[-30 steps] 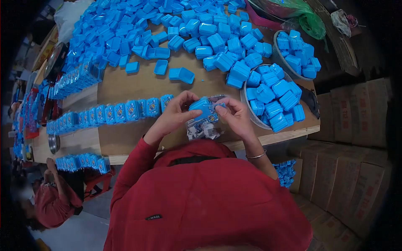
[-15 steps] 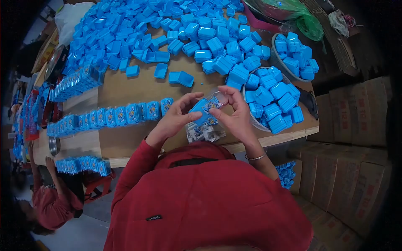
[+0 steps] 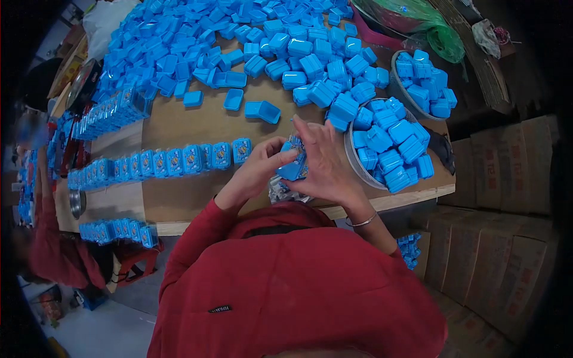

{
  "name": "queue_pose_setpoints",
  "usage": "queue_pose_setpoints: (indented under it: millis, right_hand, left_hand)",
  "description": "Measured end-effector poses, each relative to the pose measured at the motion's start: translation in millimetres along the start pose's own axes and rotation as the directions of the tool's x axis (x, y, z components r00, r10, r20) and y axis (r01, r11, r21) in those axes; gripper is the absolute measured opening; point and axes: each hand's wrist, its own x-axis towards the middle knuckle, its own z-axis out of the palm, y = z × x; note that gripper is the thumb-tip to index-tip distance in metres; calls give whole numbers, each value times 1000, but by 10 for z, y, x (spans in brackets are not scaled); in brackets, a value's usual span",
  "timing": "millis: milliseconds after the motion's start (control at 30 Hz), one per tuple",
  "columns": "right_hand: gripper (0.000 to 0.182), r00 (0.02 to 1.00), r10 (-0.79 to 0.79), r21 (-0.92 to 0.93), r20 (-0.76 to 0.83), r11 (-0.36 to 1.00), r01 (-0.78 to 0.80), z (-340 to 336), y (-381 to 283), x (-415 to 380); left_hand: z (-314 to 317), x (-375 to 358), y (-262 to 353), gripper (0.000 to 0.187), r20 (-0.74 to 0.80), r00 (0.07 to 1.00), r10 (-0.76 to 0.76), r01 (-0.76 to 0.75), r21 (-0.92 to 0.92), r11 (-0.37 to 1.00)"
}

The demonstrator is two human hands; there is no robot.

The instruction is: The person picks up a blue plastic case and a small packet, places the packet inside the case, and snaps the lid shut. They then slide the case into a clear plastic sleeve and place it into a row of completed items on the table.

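A small blue plastic box (image 3: 290, 170) with a colourful cartoon print is held in front of my body. My left hand (image 3: 250, 172) grips its left side, thumb across the face. Around the right side curves my right hand (image 3: 331, 167), its fingers raised over the top and its thumb at the lower edge, hiding much of the box. Beneath both hands lies a small heap of printed, shiny pieces (image 3: 285, 192), partly covered. To the left of my left hand stands a row of printed blue boxes (image 3: 174, 161) in clear wrapping.
Loose blue box halves (image 3: 173, 56) cover the far table, with closed blue boxes (image 3: 322, 92) beside them. Two tubs of blue boxes, the nearer tub (image 3: 352, 156) close to my right hand, stand at right. Cartons (image 3: 495, 238) are stacked beyond the edge. Another person (image 3: 57, 256) sits at left.
My right hand has turned and closed round the box, which now stands more edge-on. The clear film seen at its right edge no longer shows. The person at left has shifted.
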Motion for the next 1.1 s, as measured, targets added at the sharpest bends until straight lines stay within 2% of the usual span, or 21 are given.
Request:
queue_pose_setpoints:
  millis: [167, 367, 433, 533, 567, 633, 733, 767, 933, 1000, 1100]
  right_hand:
    - [108, 994, -28, 105, -109, 994, 39, -17, 76, -13]
    - [103, 988, -94, 189, -120, 975, 116, 39, 29, 33]
    - [104, 991, -109, 192, -83, 974, 123, 83, -3, 61]
    - [100, 989, -147, 161, -13, 976, 147, 203, -141, 176]
    - [99, 987, -163, 144, 14, 977, 159, 264, -200, 229]
    - [92, 969, -244, 245, 34, 942, 229, 475, -299, 373]
    - [87, 954, -292, 328, 72, 910, 254, 850, -347, 645]
    - [86, 952, -295, 342, 87, 906, 249, 993, -330, 726]
    - [87, 952, -280, 256, 127, 936, 241, 1458, -188, 858]
    - [88, 954, -239, 258, 181, 948, 189, 1408, -166, 844]
    - [73, 978, -202, 394, 57, 904, 164, 1081, -95, 667]
  left_hand:
    - [39, -108, -10, 37, -38, 999, 4, -1, 103, 995]
    - [75, -288, 59, 35, -95, 995, 25, -15, 106, 994]
    - [40, -369, 88, 34, -129, 990, 50, -34, 120, 992]
    - [-127, -548, 68, 35, -195, 973, 122, -75, 234, 969]
    - [-194, -652, 59, 35, -257, 957, 133, -75, 222, 972]
    - [-308, -864, 33, 36, -370, 916, 152, -83, 196, 977]
    - [-482, -1191, 5, 37, -612, 748, 257, -81, 301, 950]
    - [-596, -1313, -35, 34, -634, 727, 262, -8, 374, 927]
    - [-675, -1606, -84, 31, -709, 661, 246, -13, 316, 949]
    - [-680, -1627, -120, 28, -694, 683, 230, -14, 302, 953]
    - [-663, -1573, -133, 23, -590, 787, 179, 10, 302, 953]
